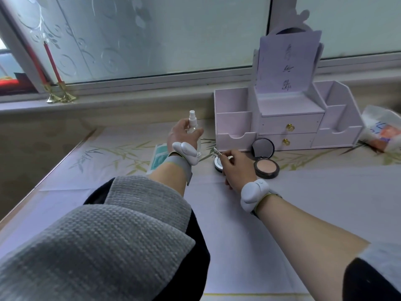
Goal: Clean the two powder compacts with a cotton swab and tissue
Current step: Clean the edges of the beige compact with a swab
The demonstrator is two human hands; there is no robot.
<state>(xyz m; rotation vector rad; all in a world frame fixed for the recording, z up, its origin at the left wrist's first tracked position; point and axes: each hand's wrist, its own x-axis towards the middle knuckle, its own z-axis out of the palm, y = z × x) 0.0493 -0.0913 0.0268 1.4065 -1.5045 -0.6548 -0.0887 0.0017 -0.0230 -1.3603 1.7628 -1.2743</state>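
The left grip is clamping one clear plastic spray bottle; the right grip is pinching one white cotton swab over the white round compact. The black open compact, second of two, is lying at its 3 o'clock.

Left hand: bottle; right hand: swab

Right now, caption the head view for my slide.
Left hand holds spray bottle; right hand pinches cotton swab by white compact.

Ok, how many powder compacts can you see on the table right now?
2. The black compact lies open in front of the drawer organizer, mirror lid raised. The white compact sits just left of it, partly hidden under the right hand. Closed drawers could hide more.
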